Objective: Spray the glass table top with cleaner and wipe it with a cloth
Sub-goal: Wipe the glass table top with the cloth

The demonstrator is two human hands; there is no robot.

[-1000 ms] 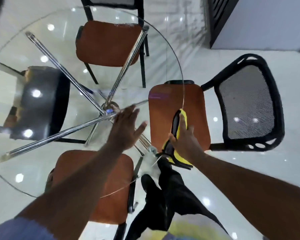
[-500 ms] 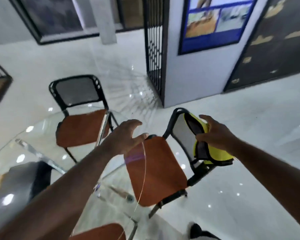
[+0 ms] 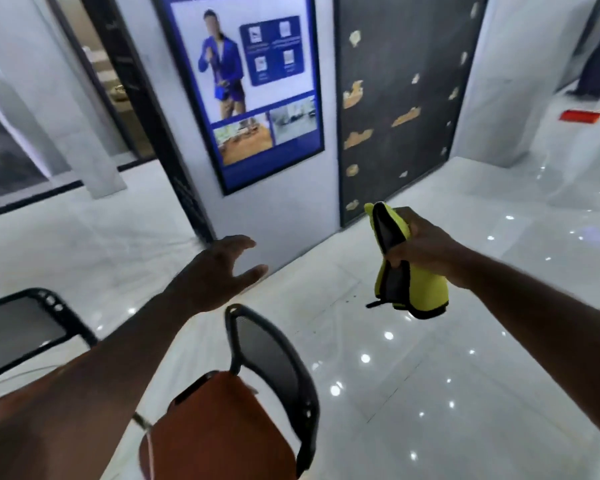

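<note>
Counts: 2 hands, 1 cloth, 2 chairs, 1 poster, 1 dark wall panel.

The left hand [image 3: 219,271] is out fwd at mid-frame, in the air above the nearer chair's backrest. Its fingers [image 3: 238,242] are spread and only slightly bent, thumb well apart from the rest. It holds nothing and touches nothing.

The right hand [image 3: 426,247] is raised at the right, over the floor [image 3: 430,393]. Its fingers are curled round a folded cloth [image 3: 416,289], yellow outside w/ a black inner face and black trim. The grip is at the cloth's middle: the top end sticks up above the hand, the bottom end hangs below it. The cloth touches nothing else.

The glass tabletop [image 3: 149,455] shows only as a thin pale edge at the lower left, beside the left forearm and well apart from the cloth.

Chair 1 [image 3: 271,358] sits at bottom ctr, w/ a black mesh back and an orange seat just beside the tabletop edge. Chair 2 [image 3: 21,327] is at the far left; only its black mesh back is in view.

Bkgd: a blue-framed poster [image 3: 257,91] on a grey wall, w/ the dark panel [image 3: 395,98] next to it, marked by pale chipped patches. The floor is glossy white tile w/ many small light reflections.
</note>
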